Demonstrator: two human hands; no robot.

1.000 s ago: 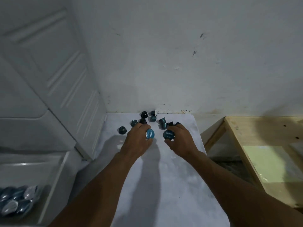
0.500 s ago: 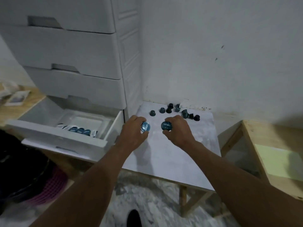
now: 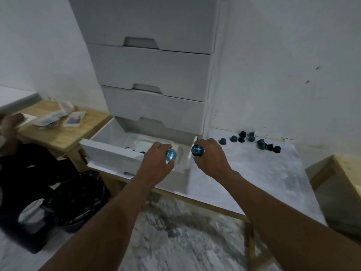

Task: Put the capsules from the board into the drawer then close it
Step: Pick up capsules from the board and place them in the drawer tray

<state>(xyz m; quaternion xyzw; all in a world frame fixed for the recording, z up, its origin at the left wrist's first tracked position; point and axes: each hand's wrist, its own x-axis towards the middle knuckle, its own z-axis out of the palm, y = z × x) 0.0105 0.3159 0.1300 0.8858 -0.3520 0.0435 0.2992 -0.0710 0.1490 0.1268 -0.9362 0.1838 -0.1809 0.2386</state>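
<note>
My left hand (image 3: 156, 163) holds a blue capsule (image 3: 171, 154) above the open bottom drawer (image 3: 109, 148) of the white cabinet. My right hand (image 3: 212, 157) holds another blue capsule (image 3: 197, 150) just over the drawer's right edge, at the left end of the white board (image 3: 254, 173). Several dark capsules (image 3: 261, 144) lie scattered at the board's far end near the wall. A few capsules show inside the drawer, mostly hidden by its front wall and my left hand.
The white drawer cabinet (image 3: 156, 75) has three shut drawers above the open one. A wooden table (image 3: 58, 132) with packets stands left, where another person's hand (image 3: 9, 124) is. A black stool (image 3: 39, 202) sits below it. Another wooden table (image 3: 347, 173) is at the right.
Both hands lifted a capsule each from the pile and carried them left, from the board to over the open drawer. The view turned left and backed away with them.
</note>
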